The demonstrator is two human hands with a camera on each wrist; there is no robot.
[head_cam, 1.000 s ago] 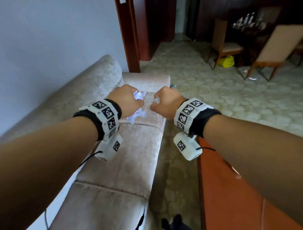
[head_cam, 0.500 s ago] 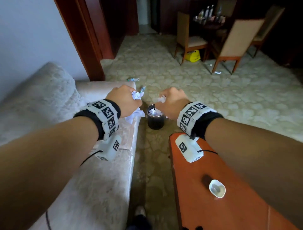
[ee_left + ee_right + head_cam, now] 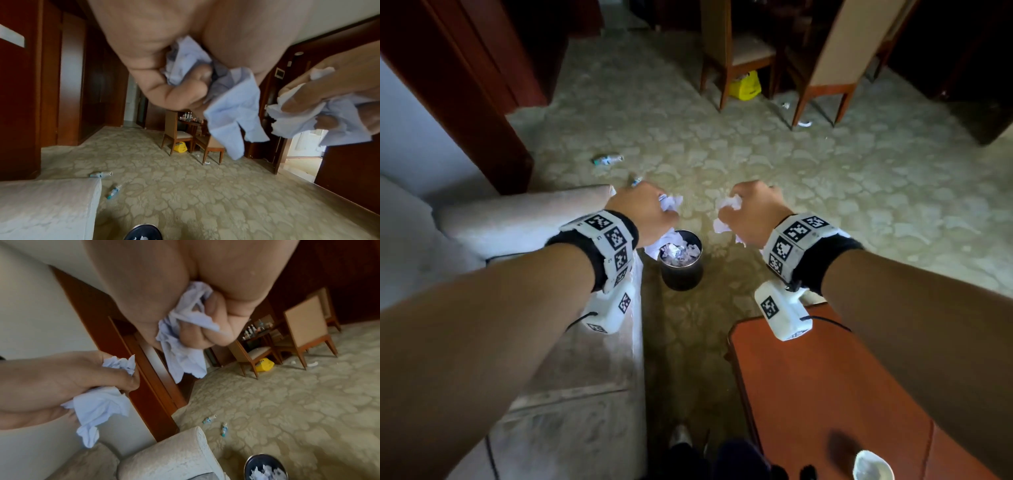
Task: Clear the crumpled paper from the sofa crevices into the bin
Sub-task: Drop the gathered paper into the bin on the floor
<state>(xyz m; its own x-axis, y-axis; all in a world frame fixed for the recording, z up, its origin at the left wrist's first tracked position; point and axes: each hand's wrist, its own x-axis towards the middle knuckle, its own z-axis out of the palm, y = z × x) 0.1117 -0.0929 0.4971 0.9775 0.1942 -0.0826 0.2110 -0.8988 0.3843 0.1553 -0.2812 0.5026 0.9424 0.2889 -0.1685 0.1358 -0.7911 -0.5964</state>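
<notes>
My left hand [image 3: 650, 212] grips a wad of crumpled white paper [image 3: 671, 202], seen close up in the left wrist view as paper [image 3: 226, 104] curled inside the fist. My right hand [image 3: 748, 214] grips another crumpled paper [image 3: 729, 205], whose loose end [image 3: 180, 353] hangs below the fingers. Both hands hover above and a little beyond a small dark round bin [image 3: 681, 260] on the carpet; it holds several crumpled papers [image 3: 265, 473]. The beige sofa [image 3: 517, 219] lies to the left, its armrest beside the bin.
A reddish wooden table [image 3: 825, 394] with a small white dish [image 3: 873, 466] stands at lower right. Two plastic bottles [image 3: 607, 159] lie on the patterned carpet beyond the sofa. Wooden chairs [image 3: 822, 68] and a yellow bag [image 3: 744, 85] are farther back. A wooden door frame [image 3: 465, 102] rises at left.
The view has swung from the sofa toward the floor. Both hands, each still holding paper, have moved off the sofa seat to above the bin and spread apart.
</notes>
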